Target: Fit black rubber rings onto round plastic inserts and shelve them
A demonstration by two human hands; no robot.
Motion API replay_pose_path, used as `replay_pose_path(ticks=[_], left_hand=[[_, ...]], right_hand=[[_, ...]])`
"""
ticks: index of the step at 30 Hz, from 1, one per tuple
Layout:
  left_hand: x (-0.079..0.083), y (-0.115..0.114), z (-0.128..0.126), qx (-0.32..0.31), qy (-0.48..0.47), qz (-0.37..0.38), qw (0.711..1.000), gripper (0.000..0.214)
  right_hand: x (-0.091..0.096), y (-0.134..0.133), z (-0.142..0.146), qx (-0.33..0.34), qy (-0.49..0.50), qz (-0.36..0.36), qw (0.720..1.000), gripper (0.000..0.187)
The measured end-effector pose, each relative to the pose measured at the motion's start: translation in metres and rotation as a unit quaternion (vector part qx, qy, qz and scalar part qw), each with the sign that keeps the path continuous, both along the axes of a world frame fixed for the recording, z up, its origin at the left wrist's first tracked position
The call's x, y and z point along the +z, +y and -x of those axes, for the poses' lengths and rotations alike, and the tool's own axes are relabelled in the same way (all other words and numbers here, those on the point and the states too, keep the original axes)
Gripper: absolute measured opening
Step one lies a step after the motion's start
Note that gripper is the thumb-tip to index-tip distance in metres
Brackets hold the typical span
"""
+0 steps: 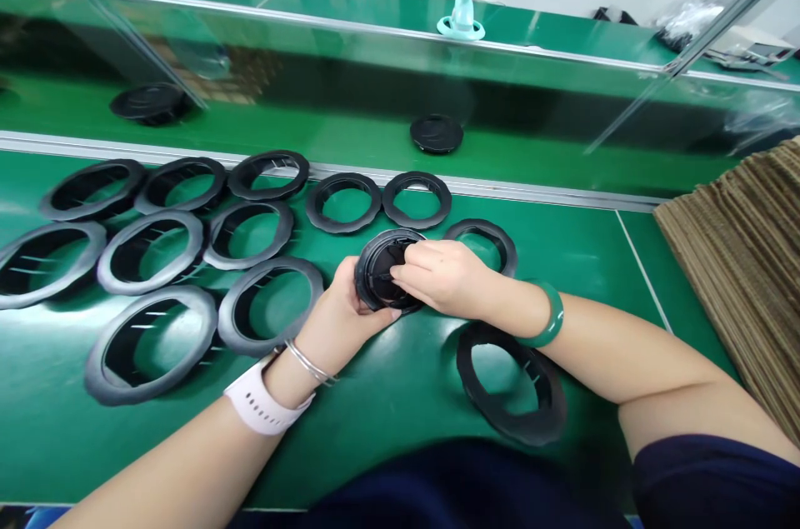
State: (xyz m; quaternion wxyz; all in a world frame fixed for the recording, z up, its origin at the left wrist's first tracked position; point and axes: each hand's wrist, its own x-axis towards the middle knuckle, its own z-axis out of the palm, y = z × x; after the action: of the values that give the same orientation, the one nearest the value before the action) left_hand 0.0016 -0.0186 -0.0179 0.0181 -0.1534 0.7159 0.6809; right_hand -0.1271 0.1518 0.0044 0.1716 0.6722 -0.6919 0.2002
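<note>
A black round plastic part [377,266], with a stepped rim and a dark recessed middle, is held just above the green table. My left hand [341,308] grips it from the left and below, thumb along its near edge. Bent over the opening, my right hand [441,275] presses its closed fingertips into the recess; they hide whatever may be between them. Behind my right wrist lies a black ring [507,250], partly covered. A larger black ring [543,416] rests on the table below my right forearm.
Several black rings, such as a large near one [103,371], cover the left of the green table [400,446]. Black round lids [436,133] sit beyond the metal rail. Stacked corrugated cardboard [743,262] stands at right; a fan [462,17] stands on the back ledge.
</note>
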Motion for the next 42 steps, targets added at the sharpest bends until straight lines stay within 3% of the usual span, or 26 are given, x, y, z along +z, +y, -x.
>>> replay_pose_path(ticks=[5,18,33,42], left_hand=[[0.001,0.001,-0.003,-0.009,0.002,0.039,0.999,0.067],[0.003,0.001,-0.004,-0.017,0.002,0.056,0.998,0.062],[0.004,0.002,-0.004,-0.012,0.000,0.050,0.999,0.068],[0.003,0.003,-0.004,-0.004,-0.007,0.044,0.999,0.069]], right_hand=[[0.005,0.004,0.000,0.005,-0.029,-0.009,1.000,0.029],[0.009,0.005,0.000,0.019,-0.048,0.005,0.999,0.029],[0.004,0.004,-0.006,-0.035,-0.077,-0.039,0.996,0.011],[0.001,-0.002,-0.020,-0.060,-0.037,-0.041,0.997,0.031]])
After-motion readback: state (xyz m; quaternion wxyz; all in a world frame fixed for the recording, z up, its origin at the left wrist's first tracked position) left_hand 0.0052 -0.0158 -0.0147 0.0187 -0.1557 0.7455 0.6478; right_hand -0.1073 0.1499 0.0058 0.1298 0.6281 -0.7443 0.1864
